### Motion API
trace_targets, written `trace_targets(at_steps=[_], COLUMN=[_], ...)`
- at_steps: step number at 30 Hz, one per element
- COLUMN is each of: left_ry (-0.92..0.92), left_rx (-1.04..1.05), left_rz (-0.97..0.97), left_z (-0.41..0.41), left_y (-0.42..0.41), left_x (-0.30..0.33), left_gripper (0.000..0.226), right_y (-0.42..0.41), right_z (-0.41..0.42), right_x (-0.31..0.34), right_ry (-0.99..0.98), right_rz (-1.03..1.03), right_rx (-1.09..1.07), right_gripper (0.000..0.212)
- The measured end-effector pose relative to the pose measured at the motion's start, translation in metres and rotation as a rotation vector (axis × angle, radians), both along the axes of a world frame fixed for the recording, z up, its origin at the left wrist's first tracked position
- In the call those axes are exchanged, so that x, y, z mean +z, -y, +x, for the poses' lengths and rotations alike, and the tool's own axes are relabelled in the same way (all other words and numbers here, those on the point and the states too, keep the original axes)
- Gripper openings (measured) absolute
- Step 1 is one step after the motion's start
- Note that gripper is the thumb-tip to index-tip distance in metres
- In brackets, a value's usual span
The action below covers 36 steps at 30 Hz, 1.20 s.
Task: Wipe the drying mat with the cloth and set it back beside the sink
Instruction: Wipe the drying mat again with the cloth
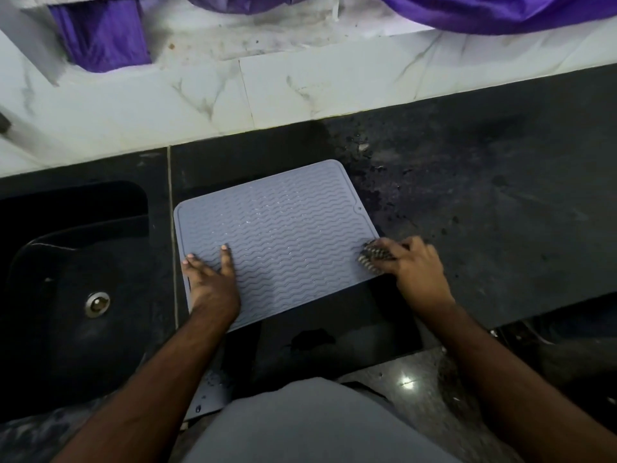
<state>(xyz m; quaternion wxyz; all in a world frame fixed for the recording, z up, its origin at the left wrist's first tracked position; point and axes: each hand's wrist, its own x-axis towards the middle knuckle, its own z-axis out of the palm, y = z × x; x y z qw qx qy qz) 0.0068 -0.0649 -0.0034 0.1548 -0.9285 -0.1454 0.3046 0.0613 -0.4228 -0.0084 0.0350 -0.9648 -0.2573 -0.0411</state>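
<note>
just right of the sink (76, 262), the drying mat (277, 235) lies flat, left hand (210, 282) pressing its sink-side corner with straight fingers, right hand (410, 262) gripping the bunched cloth (370, 257) at the far corner, unwiped ridges stretching sinkward.

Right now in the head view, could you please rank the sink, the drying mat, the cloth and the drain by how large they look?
1. Sink, though the frame edge cuts it off.
2. Drying mat.
3. Cloth, mostly hidden under the right hand.
4. Drain, looks about the same as the visible cloth; unsure.

Dim, soft picture (edges bowed), floor glare.
</note>
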Motion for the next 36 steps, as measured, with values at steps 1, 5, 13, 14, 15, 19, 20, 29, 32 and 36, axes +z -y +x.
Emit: trace_targets(at_steps=[1,5,13,14,15,19,20,29,32,36], left_ry=[0.0,-0.005,-0.092,-0.091,-0.098,-0.151,-0.153,0.331,0.379,0.621], left_rx=[-0.007,-0.03,-0.08,-0.085,-0.087,-0.054,-0.039,0.98,1.109,1.1], left_rz=[0.006,0.008,0.023,0.021,0.019,-0.011,-0.016,-1.843,-2.07,-1.969], left_z=[0.0,-0.001,-0.005,-0.005,-0.005,-0.005,-0.004,0.003,-0.002,-0.008], left_y=[0.001,0.0,0.009,0.009,0.008,0.006,0.008,0.067,0.059,0.048], left_x=[0.0,0.005,0.026,0.027,0.028,0.033,0.037,0.087,0.09,0.078], left_gripper=[0.083,0.081,0.117,0.117,0.118,0.115,0.112,0.088,0.081,0.052], right_y=[0.006,0.007,-0.048,-0.051,-0.054,-0.069,-0.074,-0.135,-0.147,-0.165], right_z=[0.004,0.004,0.006,0.006,0.006,-0.002,-0.004,-0.026,-0.035,-0.043], right_x=[0.005,0.029,0.024,0.027,0.032,0.061,0.068,0.101,0.103,0.093], right_ry=[-0.008,-0.01,-0.153,-0.155,-0.149,-0.065,-0.059,-0.49,-0.524,-0.423], right_rz=[-0.005,0.25,0.393,0.428,0.467,0.601,0.623,1.063,1.085,0.92], right_rx=[-0.11,-0.447,-0.464,-0.439,-0.426,-0.349,-0.323,-0.049,-0.01,-0.106], right_gripper=[0.044,0.035,0.031,0.027,0.024,0.02,0.018,0.031,0.03,0.059])
